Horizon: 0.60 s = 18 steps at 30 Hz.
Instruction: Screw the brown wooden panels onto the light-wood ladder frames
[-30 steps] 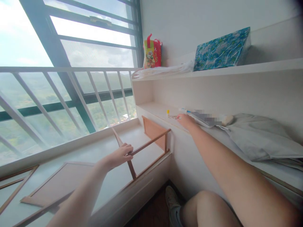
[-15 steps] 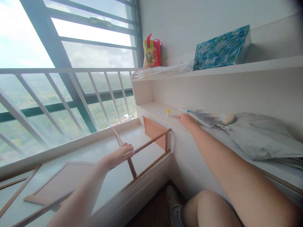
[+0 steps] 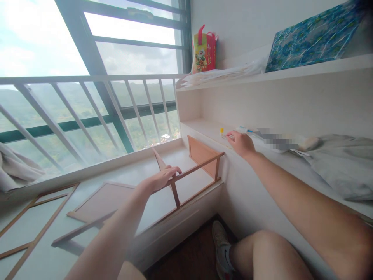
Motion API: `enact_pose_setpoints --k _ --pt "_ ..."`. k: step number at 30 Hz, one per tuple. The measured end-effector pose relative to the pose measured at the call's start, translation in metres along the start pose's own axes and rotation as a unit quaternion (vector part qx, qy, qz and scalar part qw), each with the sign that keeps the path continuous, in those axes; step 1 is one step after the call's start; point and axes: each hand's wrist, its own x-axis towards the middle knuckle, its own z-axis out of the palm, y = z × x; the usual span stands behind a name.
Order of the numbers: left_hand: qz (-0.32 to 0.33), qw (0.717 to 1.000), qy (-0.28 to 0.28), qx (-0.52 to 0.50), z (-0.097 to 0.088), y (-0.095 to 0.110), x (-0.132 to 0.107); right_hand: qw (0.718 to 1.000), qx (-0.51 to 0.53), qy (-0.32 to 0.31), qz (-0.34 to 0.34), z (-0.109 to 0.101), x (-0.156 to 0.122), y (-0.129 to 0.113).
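My left hand (image 3: 164, 178) rests on the top rail of a brown wooden frame (image 3: 198, 167), its fingers curled over the wood near an upright crosspiece. The frame stands on the pale window ledge (image 3: 148, 212), with a wooden panel (image 3: 204, 157) at its far end. Over on the lower shelf (image 3: 194, 123), my right hand (image 3: 241, 143) has its fingertips pinched together above some small pieces. They largely cover these pieces, so I cannot make out what is between them. Just left of those fingertips stands a small container with a yellow cap (image 3: 222, 131).
A loose wooden panel (image 3: 101, 200) and another wooden frame (image 3: 35, 229) lie on the ledge at left. Grey cloth (image 3: 346, 163) lies on the shelf at right. Above are a red-and-yellow bag (image 3: 204, 54) and a blue patterned box (image 3: 311, 39). White railings (image 3: 87, 79) line the window.
The view has swung left, so everything appears further right. My right hand has moved over the small pieces, closer to the yellow-capped container. My left hand stays on the frame's rail.
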Motion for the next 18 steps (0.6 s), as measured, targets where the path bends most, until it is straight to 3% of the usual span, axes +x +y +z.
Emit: enact_pose_setpoints --k 4,6,9,13,18 --pt "-0.005 1.0 0.003 0.001 0.0 0.0 -0.001 0.968 0.221 -0.029 -0.114 0.004 -0.078 -0.073" --pt "-0.003 1.0 0.004 0.009 0.0 0.0 -0.001 0.943 0.306 -0.065 -0.118 0.014 -0.121 -0.108" --pt "0.006 1.0 0.002 0.024 0.0 -0.002 -0.001 0.925 0.353 -0.118 -0.08 0.034 -0.167 -0.147" --pt "0.019 0.999 0.007 0.043 0.001 -0.001 -0.002 0.916 0.377 -0.138 -0.021 0.057 -0.184 -0.172" --pt "0.036 0.998 0.0 0.049 -0.001 0.003 -0.004 0.921 0.365 -0.134 0.016 0.067 -0.182 -0.18"
